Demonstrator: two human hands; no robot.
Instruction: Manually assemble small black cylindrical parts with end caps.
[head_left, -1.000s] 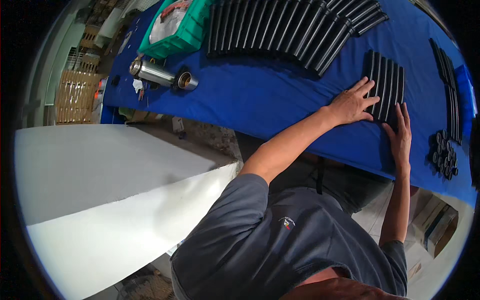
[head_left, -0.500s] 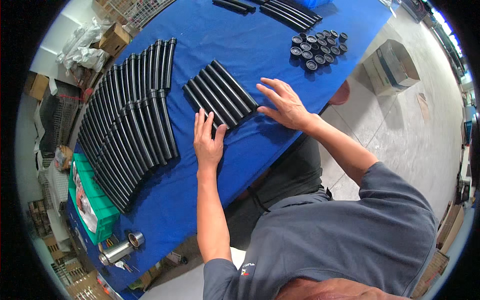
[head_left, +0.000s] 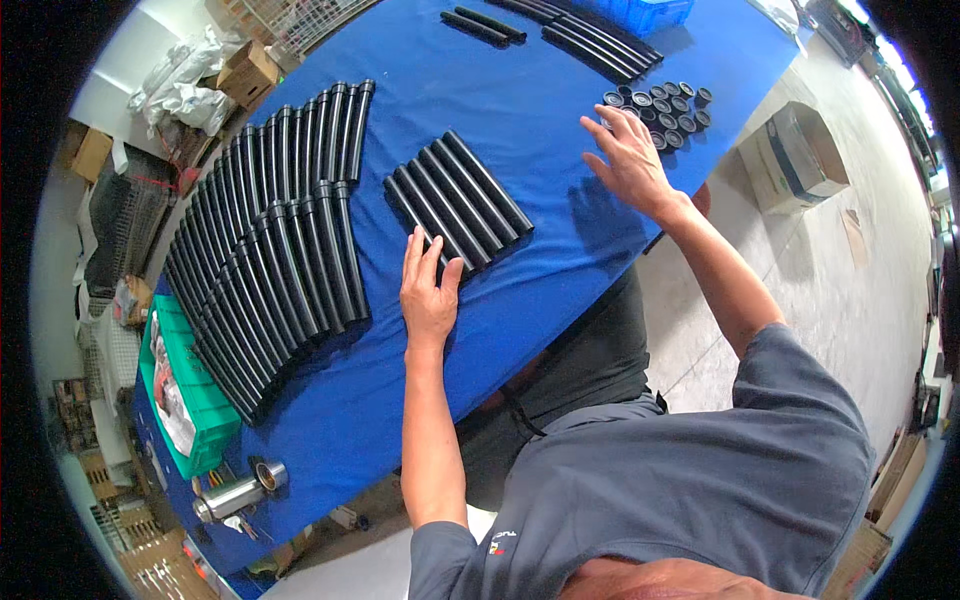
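Several plain black tubes (head_left: 458,203) lie side by side on the blue cloth in front of me. My left hand (head_left: 430,303) rests at their near left end, fingers stretched out, holding nothing. Farther right, my right hand (head_left: 632,162) hovers with spread fingers at the near left edge of a cluster of round black caps (head_left: 668,119); its fingertips overlap the nearest caps, and whether they touch is unclear. On the left, two overlapping fanned rows of black tubes (head_left: 290,265) lie with wider collars at their far ends.
A green crate (head_left: 212,432) with a plastic bag stands at the table's left end, beside a shiny metal cylinder (head_left: 233,500). More black tubes (head_left: 600,45) lie at the far edge near a blue bin (head_left: 650,14). A cardboard box (head_left: 790,160) stands on the floor to the right.
My right hand has moved from the right end of the middle tubes to the caps, away and to the right. The left hand stays near the tubes. The view has shifted slightly.
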